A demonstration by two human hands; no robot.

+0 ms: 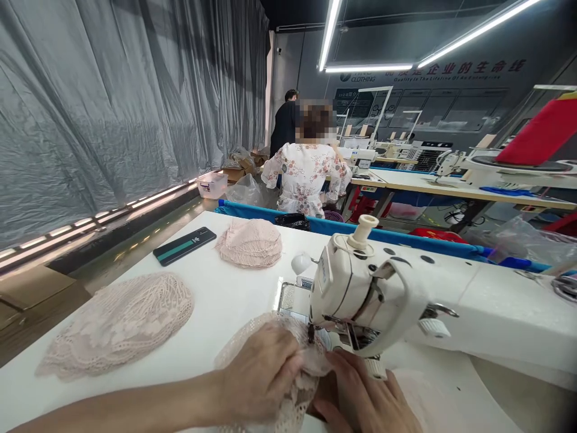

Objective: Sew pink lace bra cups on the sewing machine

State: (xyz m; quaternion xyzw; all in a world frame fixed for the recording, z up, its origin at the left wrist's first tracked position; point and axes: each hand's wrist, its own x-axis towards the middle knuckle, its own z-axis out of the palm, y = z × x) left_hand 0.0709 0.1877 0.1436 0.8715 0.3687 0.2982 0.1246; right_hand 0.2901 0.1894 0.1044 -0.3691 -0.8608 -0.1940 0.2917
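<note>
My left hand (259,376) lies curled on a piece of pale pink lace (252,340) that sits under the needle of a white sewing machine (383,294). My right hand (360,397) rests beside it, fingers pressed onto the same lace just in front of the presser foot. Both hands pinch the fabric where it bunches between them. The needle area is partly hidden by the machine head.
A stack of pink lace pieces (119,325) lies at the left of the white table (216,288), another pile (250,242) further back, next to a dark phone (184,245). A person in a floral top (306,174) sits ahead at another workstation; more sewing machines (451,162) stand at right.
</note>
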